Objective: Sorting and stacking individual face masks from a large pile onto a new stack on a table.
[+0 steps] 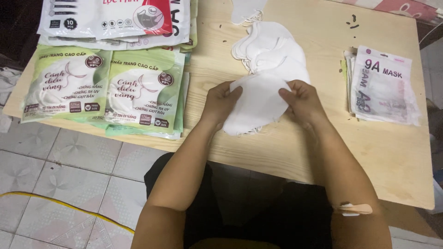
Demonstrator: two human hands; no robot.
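The wooden table (323,152) has its near edge running just in front of the person's lap, and the bare strip of wood between that edge and the hands is open. To the left, two stacks of green and white packets (106,90) lie side by side and overhang the table's left edge, with more white packets (115,18) piled beyond them. To the right, a small stack of pale pink and white packets (383,85) sits near the far right side, well apart from the hands, with clear wood between. A loose pile of white masks (270,46) spreads from the middle of the table toward the far edge. Both hands hold a small bundle of white masks (256,108) just above the table, at the near end of that pile. The left hand (220,102) pinches its left side, fingers closed on it; the right hand (302,100) grips the right side likewise.
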